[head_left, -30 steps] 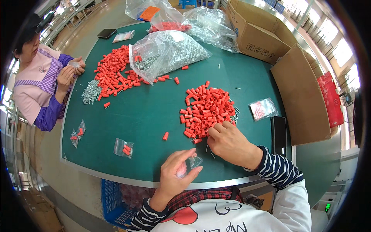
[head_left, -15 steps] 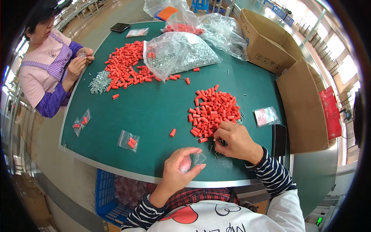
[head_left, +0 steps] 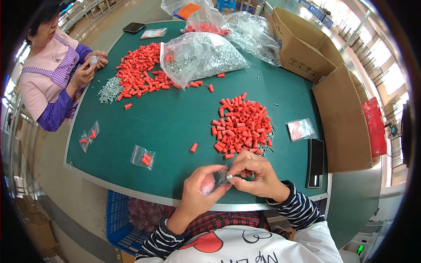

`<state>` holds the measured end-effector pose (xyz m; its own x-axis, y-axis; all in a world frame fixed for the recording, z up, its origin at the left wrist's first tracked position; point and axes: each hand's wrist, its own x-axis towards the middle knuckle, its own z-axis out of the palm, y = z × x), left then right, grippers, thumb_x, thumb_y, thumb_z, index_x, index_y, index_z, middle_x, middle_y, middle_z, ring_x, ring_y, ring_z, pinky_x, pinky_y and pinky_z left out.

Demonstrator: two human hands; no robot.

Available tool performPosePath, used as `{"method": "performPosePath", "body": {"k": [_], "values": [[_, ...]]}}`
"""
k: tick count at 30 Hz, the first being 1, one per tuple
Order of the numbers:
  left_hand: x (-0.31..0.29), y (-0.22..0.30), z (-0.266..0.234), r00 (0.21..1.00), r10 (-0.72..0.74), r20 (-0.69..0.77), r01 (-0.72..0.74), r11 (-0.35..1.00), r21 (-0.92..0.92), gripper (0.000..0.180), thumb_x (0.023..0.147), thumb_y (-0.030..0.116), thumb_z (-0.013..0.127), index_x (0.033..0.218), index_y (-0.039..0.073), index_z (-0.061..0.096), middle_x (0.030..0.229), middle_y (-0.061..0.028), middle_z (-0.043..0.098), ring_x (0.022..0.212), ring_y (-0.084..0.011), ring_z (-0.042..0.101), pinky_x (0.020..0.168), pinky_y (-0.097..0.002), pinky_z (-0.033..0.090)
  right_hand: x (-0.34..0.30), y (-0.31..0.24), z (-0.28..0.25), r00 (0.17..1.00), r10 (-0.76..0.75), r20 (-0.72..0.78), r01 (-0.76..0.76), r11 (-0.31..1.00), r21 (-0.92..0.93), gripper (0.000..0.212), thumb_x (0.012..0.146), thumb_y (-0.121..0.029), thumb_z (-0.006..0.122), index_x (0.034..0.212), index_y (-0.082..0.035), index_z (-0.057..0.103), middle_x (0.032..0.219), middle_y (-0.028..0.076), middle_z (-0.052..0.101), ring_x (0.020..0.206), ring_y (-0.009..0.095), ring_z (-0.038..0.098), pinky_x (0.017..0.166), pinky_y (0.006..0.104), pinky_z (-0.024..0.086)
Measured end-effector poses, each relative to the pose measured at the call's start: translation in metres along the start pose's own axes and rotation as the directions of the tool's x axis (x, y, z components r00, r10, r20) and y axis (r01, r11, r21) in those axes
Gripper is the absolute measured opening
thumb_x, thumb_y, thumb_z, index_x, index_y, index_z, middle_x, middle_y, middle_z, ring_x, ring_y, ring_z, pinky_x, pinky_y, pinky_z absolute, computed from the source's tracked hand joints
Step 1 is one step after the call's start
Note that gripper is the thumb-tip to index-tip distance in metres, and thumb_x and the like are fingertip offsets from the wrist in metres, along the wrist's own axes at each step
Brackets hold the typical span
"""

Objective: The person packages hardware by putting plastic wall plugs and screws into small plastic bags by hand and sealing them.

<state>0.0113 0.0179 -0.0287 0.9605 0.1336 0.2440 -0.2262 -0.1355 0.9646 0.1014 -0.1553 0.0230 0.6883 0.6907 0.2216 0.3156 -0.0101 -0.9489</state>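
My left hand point(head_left: 201, 186) is closed around a small wad of clear bags with pinkish print point(head_left: 207, 184). From its fingertips the mouth of a small clear plastic bag point(head_left: 222, 177) is held toward the right. My right hand point(head_left: 258, 175) pinches a couple of silver screws point(head_left: 229, 176), their heads right at the bag's mouth. Just beyond this hand lies a heap of red cone-shaped plastic caps point(head_left: 242, 125), with loose screws point(head_left: 272, 128) along its right edge. One single red cap point(head_left: 193, 148) lies apart, left of the heap.
Filled small bags point(head_left: 143, 158) point(head_left: 89, 136) lie on the green table's left. A large clear bag of screws point(head_left: 206, 59) sits at the back, beside another red cap heap point(head_left: 140, 70). Cardboard boxes point(head_left: 342, 118) and a black phone point(head_left: 315, 164) stand right. A co-worker point(head_left: 55, 74) handles a small bag.
My right hand has moved left and nearer from the heap's edge to the bag, bringing screws in its fingertips. My left hand has stayed nearly in place.
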Motion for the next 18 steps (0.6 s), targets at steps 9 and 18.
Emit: {"method": "performPosePath", "body": {"k": [9,18], "values": [[0.001,0.007,0.001,1.0,0.011,-0.017,-0.01,0.996,0.088,0.047,0.072,-0.004,0.08,0.114,0.002,0.061,0.11,-0.0106,0.069,0.095,-0.0154,0.066,0.083,-0.0295,0.053,-0.006,-0.01,-0.007,0.995,-0.087,0.05,0.098,0.955,-0.281,0.019,0.079,-0.005,0.069,0.097,-0.002,0.073,0.074,0.006,0.059,0.061,0.016,0.055,0.051,0.0285,0.043],[0.001,0.01,0.002,0.988,0.155,-0.021,-0.145,0.957,0.253,0.048,0.067,-0.007,0.078,0.112,0.003,0.062,0.105,-0.0113,0.07,0.095,-0.0249,0.068,0.083,-0.0338,0.054,-0.007,-0.023,0.017,0.989,0.149,-0.007,-0.138,0.894,-0.426,0.018,0.087,-0.017,0.067,0.092,0.0,0.072,0.061,0.011,0.064,0.048,0.025,0.06,0.045,0.034,0.046]]}}
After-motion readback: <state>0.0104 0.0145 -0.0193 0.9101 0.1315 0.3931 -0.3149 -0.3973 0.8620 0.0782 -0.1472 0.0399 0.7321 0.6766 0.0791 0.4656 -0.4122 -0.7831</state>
